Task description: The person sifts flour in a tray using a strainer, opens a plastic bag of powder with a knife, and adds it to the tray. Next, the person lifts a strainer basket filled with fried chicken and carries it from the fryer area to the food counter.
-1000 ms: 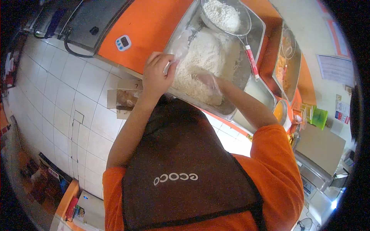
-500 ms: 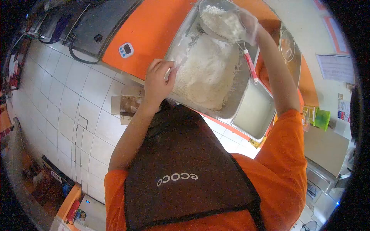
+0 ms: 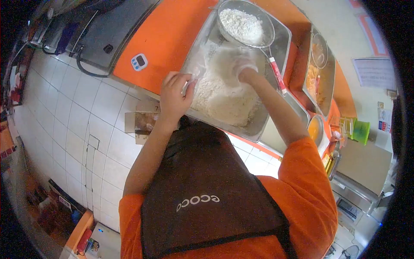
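Note:
My left hand point(image 3: 176, 96) is closed on a clear plastic bag point(image 3: 197, 69) at the near left edge of a metal tray point(image 3: 280, 48). Inside the tray lies a heap of white flour point(image 3: 224, 97). My right hand point(image 3: 245, 71), in a whitish clear covering, reaches into the flour; its fingers are blurred and partly hidden. A sieve point(image 3: 271, 34) with more flour point(image 3: 241, 26) in it rests on the far part of the tray, its red and white handle point(image 3: 277, 74) pointing to the right.
A white timer point(image 3: 139, 62) lies on the orange counter point(image 3: 161, 34). Right of the tray are another metal tray point(image 3: 331, 82) with orange crumbs and a second sieve, and a bowl point(image 3: 316, 129) of something yellow. An open cardboard box point(image 3: 142, 121) is below the counter's edge.
Half a second ago my right hand was over the sieve; now it is down in the flour in the tray. My left hand has barely moved.

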{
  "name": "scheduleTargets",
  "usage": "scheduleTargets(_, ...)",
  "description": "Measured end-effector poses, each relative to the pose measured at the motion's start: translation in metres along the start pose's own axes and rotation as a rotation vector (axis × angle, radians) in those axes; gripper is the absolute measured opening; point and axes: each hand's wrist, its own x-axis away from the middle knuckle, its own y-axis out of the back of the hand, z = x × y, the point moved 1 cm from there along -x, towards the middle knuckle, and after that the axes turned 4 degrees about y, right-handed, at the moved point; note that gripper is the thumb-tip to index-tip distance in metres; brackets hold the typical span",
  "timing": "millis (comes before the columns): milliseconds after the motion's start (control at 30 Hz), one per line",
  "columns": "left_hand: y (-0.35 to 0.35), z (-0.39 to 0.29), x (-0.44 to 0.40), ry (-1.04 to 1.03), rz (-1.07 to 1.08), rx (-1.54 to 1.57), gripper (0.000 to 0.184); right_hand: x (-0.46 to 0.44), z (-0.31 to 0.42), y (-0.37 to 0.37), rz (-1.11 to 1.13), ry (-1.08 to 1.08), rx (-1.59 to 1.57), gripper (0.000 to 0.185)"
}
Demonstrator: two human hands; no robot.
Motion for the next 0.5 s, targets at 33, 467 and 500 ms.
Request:
scheduleTargets(33,-0.001,0.0,0.001,0.006,0.002,0.003,0.013,-0.006,-0.013,-0.022,0.002,-0.097,-0.028,0.031)
scheduleTargets(467,-0.001,0.005,0.002,0.004,0.042,0.002,0.014,-0.029,-0.004,-0.097,-0.086,-0.487,-0.319,0.028)
scheduleTargets(500,-0.002,0.008,0.002,-0.019,0.038,-0.017,0.015,-0.033,-0.035,-0.104,-0.024,-0.538,-0.297,0.028)
